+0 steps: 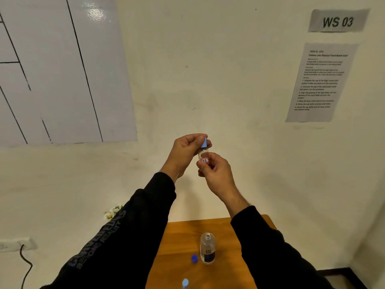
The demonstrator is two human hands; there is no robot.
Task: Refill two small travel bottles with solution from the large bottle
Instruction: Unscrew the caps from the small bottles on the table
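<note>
Person in black sleeves holds a small travel bottle (pixel 203 157) up in front of the wall, well above a wooden table (pixel 179 243). Right hand (pixel 216 173) pinches the bottle's lower body w/ curled fingers; left hand (pixel 187 152) grips its light-blue cap (pixel 204 142). On the table the large bottle (pixel 207 250) stands uncapped, upright, a dark-blue cap (pixel 194 258) just beside it; 2nd small bottle (pixel 185 283) at the near edge.
</note>
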